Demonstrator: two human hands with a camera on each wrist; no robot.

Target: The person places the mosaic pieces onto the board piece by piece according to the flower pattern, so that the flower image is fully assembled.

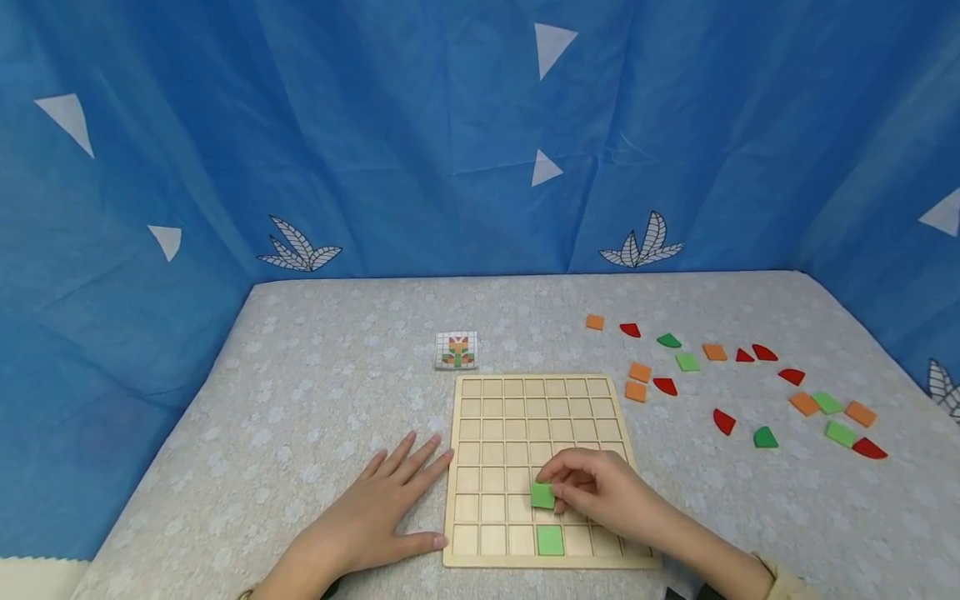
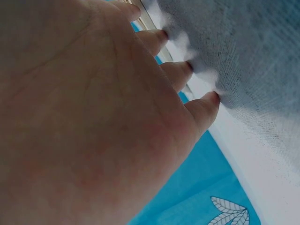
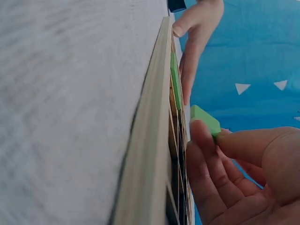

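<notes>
A square wooden grid board (image 1: pixel 492 481) lies on the table in front of me. My right hand (image 1: pixel 603 492) pinches a light green square tile (image 1: pixel 542 495) between thumb and fingers, above the board's lower middle cells. In the right wrist view this tile (image 3: pixel 205 119) is held tilted, just off the board. Another light green tile (image 1: pixel 551 540) sits in a cell of the bottom row. Flat on the table, my left hand (image 1: pixel 382 508) spreads its fingers, with the thumb and index fingertips at the board's left edge. The left wrist view shows its palm side (image 2: pixel 108 117).
A small pattern card (image 1: pixel 456 350) with a coloured flower-like design lies behind the board. Several loose pieces are scattered to the right: orange squares (image 1: pixel 636 392), red quarter-rounds (image 1: pixel 723 422), dark green pieces (image 1: pixel 766 437) and light green squares (image 1: pixel 841 433). Blue cloth (image 1: pixel 450 167) hangs around the table.
</notes>
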